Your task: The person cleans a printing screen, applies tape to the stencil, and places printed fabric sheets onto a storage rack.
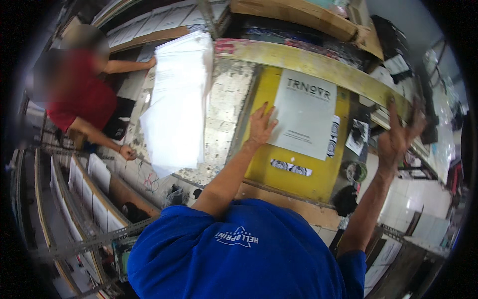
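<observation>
A pale grey sheet (303, 117) with dark printing lies on a yellow board (259, 159) in front of me. My left hand (261, 124) is at the sheet's left edge, fingers spread, holding nothing that I can see. Off to the right, beyond the board, my right hand (401, 132) is raised near the end of a long yellowish beam (308, 60). Its fingers look apart, though motion smears them, and nothing shows in them. Two small strips with black-and-white patterns, one a lower strip (291, 168) and one a right strip (332, 137), lie by the sheet.
At the left, a person in a red shirt (89, 94) has a hand at a tall stack of white paper (179, 99). Racks with sheets (94, 194) stand at lower left. A round tub (355, 172) sits right of the board. Cardboard (298, 17) lies along the far side.
</observation>
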{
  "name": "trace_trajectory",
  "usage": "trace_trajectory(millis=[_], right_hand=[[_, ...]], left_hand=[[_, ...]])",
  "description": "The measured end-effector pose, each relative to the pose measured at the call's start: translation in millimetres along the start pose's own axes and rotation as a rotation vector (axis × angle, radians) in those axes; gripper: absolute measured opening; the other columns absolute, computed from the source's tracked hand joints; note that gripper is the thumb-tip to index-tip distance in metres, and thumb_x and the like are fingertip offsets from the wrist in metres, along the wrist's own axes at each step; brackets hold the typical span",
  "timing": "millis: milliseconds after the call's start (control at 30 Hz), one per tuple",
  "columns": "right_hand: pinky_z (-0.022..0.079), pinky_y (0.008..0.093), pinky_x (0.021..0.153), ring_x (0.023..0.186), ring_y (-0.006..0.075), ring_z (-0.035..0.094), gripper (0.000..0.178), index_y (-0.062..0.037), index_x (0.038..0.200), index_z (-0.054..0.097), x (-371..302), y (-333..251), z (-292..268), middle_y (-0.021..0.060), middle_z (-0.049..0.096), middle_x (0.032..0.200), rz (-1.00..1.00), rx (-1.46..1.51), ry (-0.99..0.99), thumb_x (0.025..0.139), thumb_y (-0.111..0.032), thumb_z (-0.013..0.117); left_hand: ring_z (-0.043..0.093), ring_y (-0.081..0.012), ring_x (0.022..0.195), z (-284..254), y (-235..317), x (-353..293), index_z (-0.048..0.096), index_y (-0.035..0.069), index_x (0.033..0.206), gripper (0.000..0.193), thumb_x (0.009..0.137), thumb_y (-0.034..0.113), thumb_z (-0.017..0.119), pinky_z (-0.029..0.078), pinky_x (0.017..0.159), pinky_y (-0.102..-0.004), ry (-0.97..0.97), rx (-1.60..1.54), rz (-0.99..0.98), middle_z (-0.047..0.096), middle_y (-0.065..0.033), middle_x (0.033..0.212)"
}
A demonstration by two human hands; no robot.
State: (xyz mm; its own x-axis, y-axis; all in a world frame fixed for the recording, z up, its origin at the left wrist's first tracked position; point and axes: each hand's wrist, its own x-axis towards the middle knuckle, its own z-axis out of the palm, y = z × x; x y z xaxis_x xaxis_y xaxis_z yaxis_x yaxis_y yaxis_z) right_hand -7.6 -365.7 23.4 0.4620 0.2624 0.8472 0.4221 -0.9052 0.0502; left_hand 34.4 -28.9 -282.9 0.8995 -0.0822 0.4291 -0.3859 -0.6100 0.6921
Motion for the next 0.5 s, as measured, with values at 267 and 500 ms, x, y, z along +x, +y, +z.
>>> trace_trajectory(millis=[267,500], right_hand=[[0.015,0.0577,0.119,0.139,0.0287,0.044,0.069,-0.0321,0.127,0.069,-9,13,17,0.0077,0.05,0.148,0.049,0.008,0.165,0.07,0.004,0.052],[0.019,0.0572,0.118,0.137,0.0276,0.047,0.059,-0.0379,0.125,0.069,-8,9,4,0.0005,0.052,0.148,0.061,-0.061,0.075,0.08,-0.002,0.057]], left_hand=[[0.044,-0.0371,0.137,1,-2,8,0.055,0.006,0.14,0.051,0.093,0.024,0.063,0.03,0.116,-0.0428,0.096,-0.297,-0.153,0.042,-0.0235,0.151],[0.058,-0.0325,0.111,-5,50,39,0.07,0.008,0.109,0.033,0.079,0.02,0.077,0.044,0.094,-0.0443,0.136,0.034,0.096,0.064,-0.011,0.12]])
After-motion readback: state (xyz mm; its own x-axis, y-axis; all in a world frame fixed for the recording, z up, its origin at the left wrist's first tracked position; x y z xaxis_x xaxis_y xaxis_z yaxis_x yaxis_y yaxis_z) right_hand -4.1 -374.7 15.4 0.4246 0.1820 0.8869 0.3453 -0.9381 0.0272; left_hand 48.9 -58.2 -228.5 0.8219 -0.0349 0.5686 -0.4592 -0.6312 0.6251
